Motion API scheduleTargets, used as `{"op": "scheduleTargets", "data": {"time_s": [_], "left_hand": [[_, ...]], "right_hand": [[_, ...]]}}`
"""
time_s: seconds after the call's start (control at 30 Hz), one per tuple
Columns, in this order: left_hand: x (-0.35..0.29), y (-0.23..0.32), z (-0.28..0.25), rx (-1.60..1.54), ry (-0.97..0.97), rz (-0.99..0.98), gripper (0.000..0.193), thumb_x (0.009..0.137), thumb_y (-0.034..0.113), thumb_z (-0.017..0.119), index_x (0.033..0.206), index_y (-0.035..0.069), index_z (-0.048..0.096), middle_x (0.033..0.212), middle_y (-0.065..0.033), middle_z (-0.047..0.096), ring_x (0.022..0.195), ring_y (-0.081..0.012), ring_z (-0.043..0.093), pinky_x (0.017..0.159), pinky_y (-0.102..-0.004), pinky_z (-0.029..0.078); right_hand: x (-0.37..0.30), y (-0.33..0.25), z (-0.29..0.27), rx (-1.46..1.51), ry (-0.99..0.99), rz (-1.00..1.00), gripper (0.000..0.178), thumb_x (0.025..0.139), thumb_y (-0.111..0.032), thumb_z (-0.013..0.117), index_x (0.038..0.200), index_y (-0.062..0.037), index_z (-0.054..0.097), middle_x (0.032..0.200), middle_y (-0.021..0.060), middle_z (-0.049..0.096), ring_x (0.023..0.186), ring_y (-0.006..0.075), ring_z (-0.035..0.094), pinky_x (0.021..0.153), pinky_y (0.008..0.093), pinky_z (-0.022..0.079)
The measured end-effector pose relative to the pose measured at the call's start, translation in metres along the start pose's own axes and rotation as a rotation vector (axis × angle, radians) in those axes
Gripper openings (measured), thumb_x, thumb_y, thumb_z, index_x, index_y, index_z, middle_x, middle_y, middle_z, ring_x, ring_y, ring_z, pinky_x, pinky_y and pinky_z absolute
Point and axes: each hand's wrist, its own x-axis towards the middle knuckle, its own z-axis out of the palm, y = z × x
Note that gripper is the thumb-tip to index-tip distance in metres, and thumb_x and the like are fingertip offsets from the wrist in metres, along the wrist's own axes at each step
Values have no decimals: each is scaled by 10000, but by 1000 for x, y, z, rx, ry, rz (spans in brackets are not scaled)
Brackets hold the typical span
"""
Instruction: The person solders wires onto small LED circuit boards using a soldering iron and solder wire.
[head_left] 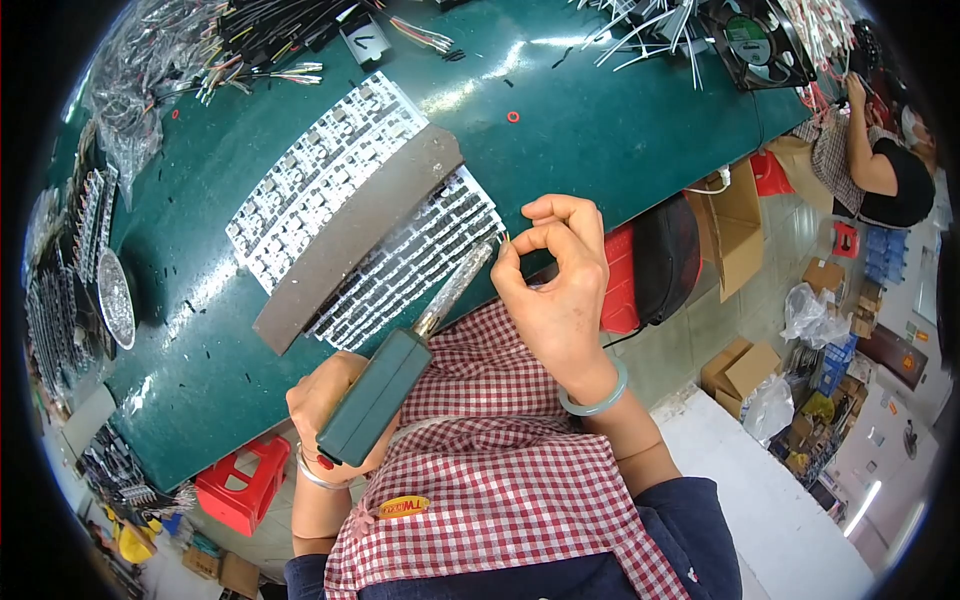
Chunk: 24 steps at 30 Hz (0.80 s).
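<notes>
A red-and-white checked cloth apron (480,500) fills the nearest part of the view, and over it the left hand (335,400) has its grip closed round the boxy green handle of a soldering tool (375,395), whose scuffed metal barrel slants up and to the right. The right hand (560,290), a smooth pale-green bangle (597,393) on its wrist, has thumb and forefinger tips together close to the barrel's end; whether they pinch a fine strand, or touch the barrel, I cannot tell. Just beside those fingertips is the corner of a white lower board (425,245) with rows of black parts, lying on the counter near its front edge. A flat, gently curved brown bar (360,240) lies across it and along the upper board (325,160), which is studded with small blocky pieces. The counter (590,130) is glossy green, its front edge slanting up to the right; open room runs right of the boards, broken by a small red ring (513,117), and a narrower stretch separates them from an oval dish (116,300) on the left. Farther back sit bundled dark wires (270,40), crumpled clear plastic (140,80), loose white leads (650,30) and a square black fan (755,45). Beyond the counter's right end is another person (890,180).
</notes>
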Motion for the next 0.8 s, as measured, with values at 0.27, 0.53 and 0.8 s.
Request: {"op": "scheduleTargets", "data": {"time_s": [0.27,0.53,0.8], "left_hand": [[-2,1,0,-2,5,-7,178,647,54,750,764,-19,639,694,-108,592,545,-218,588,492,-289,442],[-14,3,-5,39,84,29,218,576,33,761,776,2,682,758,-114,654,564,-246,635,517,-287,507],[-64,-20,-44,-54,774,-379,357,799,118,687,1103,-57,617,790,-126,642,702,-162,566,697,-287,448]], "right_hand": [[0,0,2,10,9,-11,135,646,79,678,698,11,572,1004,121,549,962,272,533,815,358,445],[0,2,3,18,16,-28,155,627,92,673,679,6,555,1002,123,539,951,289,522,798,366,441],[0,-3,1,33,-9,23,141,661,72,684,698,-5,572,1020,110,543,956,275,519,794,361,449]]}}
